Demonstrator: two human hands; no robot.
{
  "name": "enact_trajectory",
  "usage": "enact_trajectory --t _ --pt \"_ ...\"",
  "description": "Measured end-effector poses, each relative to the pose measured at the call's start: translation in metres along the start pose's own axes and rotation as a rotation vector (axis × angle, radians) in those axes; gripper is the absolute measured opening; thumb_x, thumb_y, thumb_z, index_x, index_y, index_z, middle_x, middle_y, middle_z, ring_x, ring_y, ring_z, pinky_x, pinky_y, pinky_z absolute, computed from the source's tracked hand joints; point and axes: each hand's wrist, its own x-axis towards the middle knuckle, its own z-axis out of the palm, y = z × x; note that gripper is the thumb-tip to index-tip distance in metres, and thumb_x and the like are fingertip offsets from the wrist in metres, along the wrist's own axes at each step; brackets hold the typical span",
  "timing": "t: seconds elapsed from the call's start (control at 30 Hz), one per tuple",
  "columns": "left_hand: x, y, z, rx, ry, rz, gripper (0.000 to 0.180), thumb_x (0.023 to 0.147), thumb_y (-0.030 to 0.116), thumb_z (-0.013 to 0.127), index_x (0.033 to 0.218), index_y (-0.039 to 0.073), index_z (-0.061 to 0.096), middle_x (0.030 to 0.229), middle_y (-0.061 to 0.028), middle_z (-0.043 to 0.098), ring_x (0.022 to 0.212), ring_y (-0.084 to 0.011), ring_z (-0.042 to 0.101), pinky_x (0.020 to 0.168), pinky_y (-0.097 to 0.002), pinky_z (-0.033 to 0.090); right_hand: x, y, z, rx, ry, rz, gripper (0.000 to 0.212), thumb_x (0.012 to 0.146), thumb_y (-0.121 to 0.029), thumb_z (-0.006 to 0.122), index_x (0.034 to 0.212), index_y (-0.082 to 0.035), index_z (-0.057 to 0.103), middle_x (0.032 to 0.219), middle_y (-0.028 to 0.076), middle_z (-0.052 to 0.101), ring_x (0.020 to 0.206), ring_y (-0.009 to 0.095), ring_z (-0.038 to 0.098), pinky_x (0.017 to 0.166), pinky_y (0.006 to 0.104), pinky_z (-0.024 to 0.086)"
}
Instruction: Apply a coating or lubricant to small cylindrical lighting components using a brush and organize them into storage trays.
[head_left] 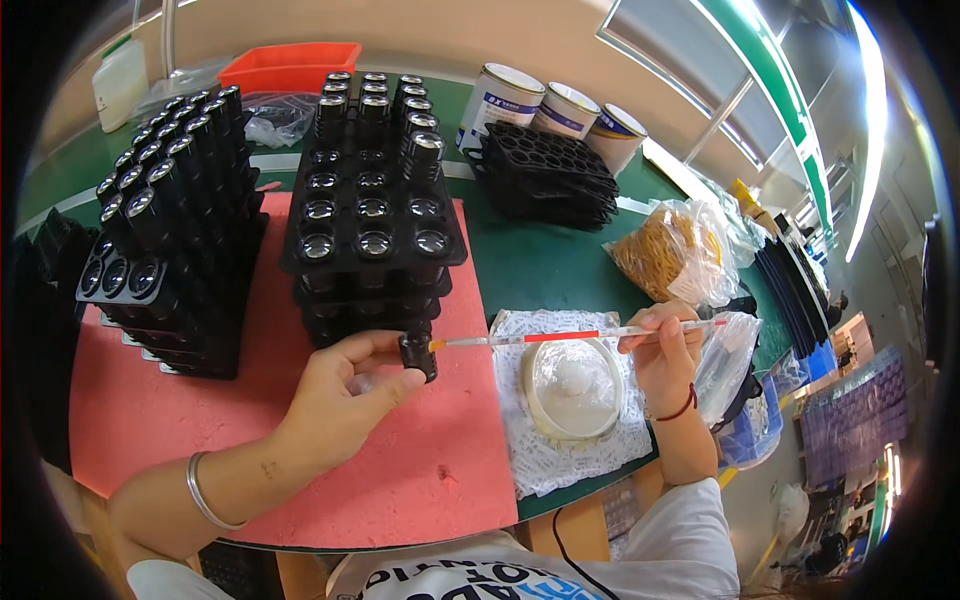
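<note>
Between the thumb and fingers of my left hand is a small black lens barrel, tilted. My right hand grips a thin paintbrush with a red and white handle. Its orange-brown tip meets or nearly meets the barrel's right side; I cannot tell whether they touch. Just beyond my left hand stands a stack of black trays holding lens barrels with shiny glass tops. Below the brush, a round, pale lidded dish rests on white printed paper.
Another loaded black tray stack stands at the left on the pink mat. Empty black trays sit before several metal cans. A red bin is at the back; a bag of yellowish bands lies to the right.
</note>
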Motion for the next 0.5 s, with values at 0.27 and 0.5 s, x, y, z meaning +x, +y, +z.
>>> enact_trajectory --t 0.27,0.5 --pt "0.000 0.001 0.000 -0.091 -0.009 0.018 0.029 0.076 0.009 0.064 0.100 -0.002 0.052 0.089 -0.0026 0.056 0.066 -0.0012 0.048 0.058 -0.0151 0.040 0.003 0.006 -0.009 0.166 0.058 0.011 0.021 0.087 -0.020 0.045 0.081 -0.001 0.051 0.072 0.011 0.057 0.061 0.020 0.059 0.056 0.0305 0.049" --pt "-0.001 0.002 -0.004 -0.052 0.003 -0.018 0.032 0.073 0.015 0.068 0.096 -0.001 0.052 0.087 -0.0027 0.055 0.069 -0.0034 0.048 0.060 -0.0162 0.040 0.000 0.002 0.000 0.103 -0.004 -0.015 0.020 0.082 -0.021 0.053 0.083 0.000 0.052 0.071 0.013 0.057 0.064 0.023 0.059 0.059 0.0307 0.048"
